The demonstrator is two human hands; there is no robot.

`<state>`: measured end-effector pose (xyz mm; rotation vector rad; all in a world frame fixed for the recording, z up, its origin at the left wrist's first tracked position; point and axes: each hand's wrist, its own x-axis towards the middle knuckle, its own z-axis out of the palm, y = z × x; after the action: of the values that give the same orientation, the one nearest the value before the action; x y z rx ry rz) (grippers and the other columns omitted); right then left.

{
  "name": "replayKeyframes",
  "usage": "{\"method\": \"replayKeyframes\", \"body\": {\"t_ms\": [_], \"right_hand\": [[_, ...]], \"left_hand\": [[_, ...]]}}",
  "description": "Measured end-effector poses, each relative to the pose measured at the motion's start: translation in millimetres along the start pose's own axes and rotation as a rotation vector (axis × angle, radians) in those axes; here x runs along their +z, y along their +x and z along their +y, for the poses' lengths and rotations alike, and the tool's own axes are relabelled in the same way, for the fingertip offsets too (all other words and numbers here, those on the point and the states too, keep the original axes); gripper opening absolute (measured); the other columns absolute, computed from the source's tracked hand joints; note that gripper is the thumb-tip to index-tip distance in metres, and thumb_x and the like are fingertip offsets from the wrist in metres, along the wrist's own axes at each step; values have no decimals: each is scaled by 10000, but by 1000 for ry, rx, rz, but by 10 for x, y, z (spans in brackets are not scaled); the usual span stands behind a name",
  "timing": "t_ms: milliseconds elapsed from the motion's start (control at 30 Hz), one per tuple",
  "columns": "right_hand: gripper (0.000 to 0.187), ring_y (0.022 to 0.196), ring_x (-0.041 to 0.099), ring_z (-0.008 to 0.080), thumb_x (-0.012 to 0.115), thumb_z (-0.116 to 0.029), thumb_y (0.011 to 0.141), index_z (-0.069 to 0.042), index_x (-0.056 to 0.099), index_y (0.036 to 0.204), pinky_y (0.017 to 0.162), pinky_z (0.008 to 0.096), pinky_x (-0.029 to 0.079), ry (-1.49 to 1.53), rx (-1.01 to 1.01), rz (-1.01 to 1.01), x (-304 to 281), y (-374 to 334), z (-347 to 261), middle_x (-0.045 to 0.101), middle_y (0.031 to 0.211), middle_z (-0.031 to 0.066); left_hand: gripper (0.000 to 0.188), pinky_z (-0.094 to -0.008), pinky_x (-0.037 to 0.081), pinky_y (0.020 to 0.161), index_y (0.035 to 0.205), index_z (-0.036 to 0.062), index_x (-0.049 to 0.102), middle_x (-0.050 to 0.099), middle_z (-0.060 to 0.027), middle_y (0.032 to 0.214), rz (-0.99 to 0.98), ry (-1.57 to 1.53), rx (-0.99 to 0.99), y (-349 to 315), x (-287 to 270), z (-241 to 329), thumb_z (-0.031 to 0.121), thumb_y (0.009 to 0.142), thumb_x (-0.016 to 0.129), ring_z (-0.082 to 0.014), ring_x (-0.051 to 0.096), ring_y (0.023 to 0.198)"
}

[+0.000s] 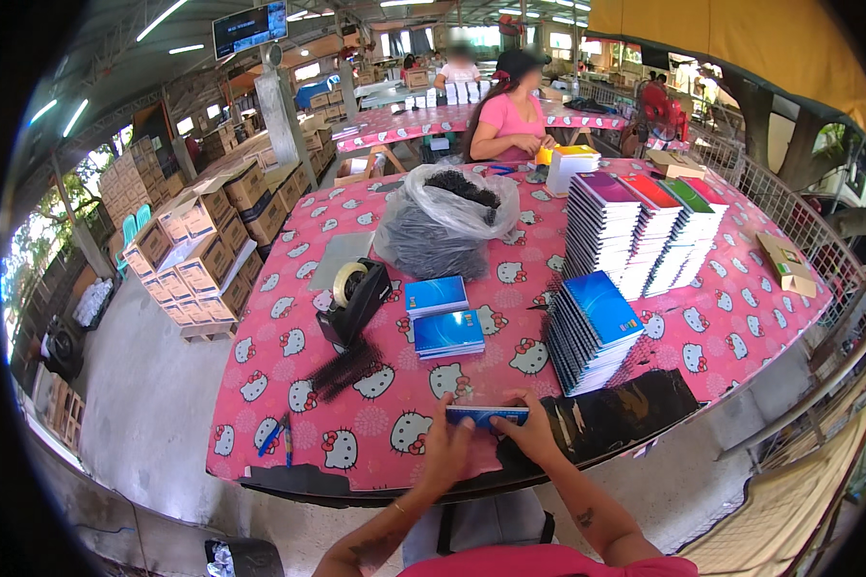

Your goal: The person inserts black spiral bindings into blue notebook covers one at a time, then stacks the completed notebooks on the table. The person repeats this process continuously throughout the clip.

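Close to the table's front edge, a small blue notebook (488,414) is held edge-up in both my hands. My left hand (443,447) grips its left end, and my right hand (529,431) closes on its right end, with both thumbs along the near side. Just beyond it lie two short piles of blue-covered notebooks, a farther pile (435,295) and a nearer pile (449,333). To the right rises a tall stack of blue spiral notebooks (592,332). Left of my hands rest loose black binding coils (348,368).
A black tape dispenser (358,306) and a clear bag of black coils (443,226) stand on the pink table (289,389). Pens (273,438) lie front left. Taller coloured notebook stacks (635,231) rise at right. A co-worker (513,120) handles yellow notebooks across the table.
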<state>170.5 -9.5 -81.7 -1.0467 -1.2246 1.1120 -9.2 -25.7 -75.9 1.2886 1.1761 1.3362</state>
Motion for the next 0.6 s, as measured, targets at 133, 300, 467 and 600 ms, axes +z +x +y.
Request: {"method": "replayKeyframes", "body": {"t_ms": [133, 300, 467, 600], "right_hand": [[297, 808, 656, 105, 766, -7, 851, -3, 618, 1109, 697, 238, 545, 34, 88, -157, -78, 28, 77, 677, 945, 55], [239, 784, 653, 95, 757, -19, 861, -4, 640, 1069, 691, 235, 553, 78, 75, -184, -26, 43, 121, 680, 945, 44], [303, 887, 646, 113, 769, -20, 840, -15, 621, 1105, 745, 239, 548, 3, 20, -143, -25, 74, 103, 655, 1004, 45], [365, 967, 625, 120, 767, -8, 826, -19, 621, 1161, 786, 239, 532, -21, 26, -105, 34, 46, -55, 646, 1048, 50]], "left_hand": [[513, -449, 418, 1054, 1398, -15, 506, 568, -276, 1323, 18, 397, 224, 387, -576, -260, 108, 913, 620, -418, 541, 1214], [331, -466, 479, 919, 1214, -15, 626, 635, -201, 1154, 177, 1308, 421, 1113, -1842, -248, 105, 905, 627, -369, 583, 1050], [265, -448, 489, 872, 1140, -13, 620, 636, -165, 1106, 256, 1348, 749, 1225, -1880, -289, 116, 909, 627, -346, 592, 1003], [221, -417, 503, 866, 1130, -13, 596, 654, -167, 1081, 268, 1302, 616, 1144, -1739, -42, 90, 935, 601, -347, 617, 1000]]}}
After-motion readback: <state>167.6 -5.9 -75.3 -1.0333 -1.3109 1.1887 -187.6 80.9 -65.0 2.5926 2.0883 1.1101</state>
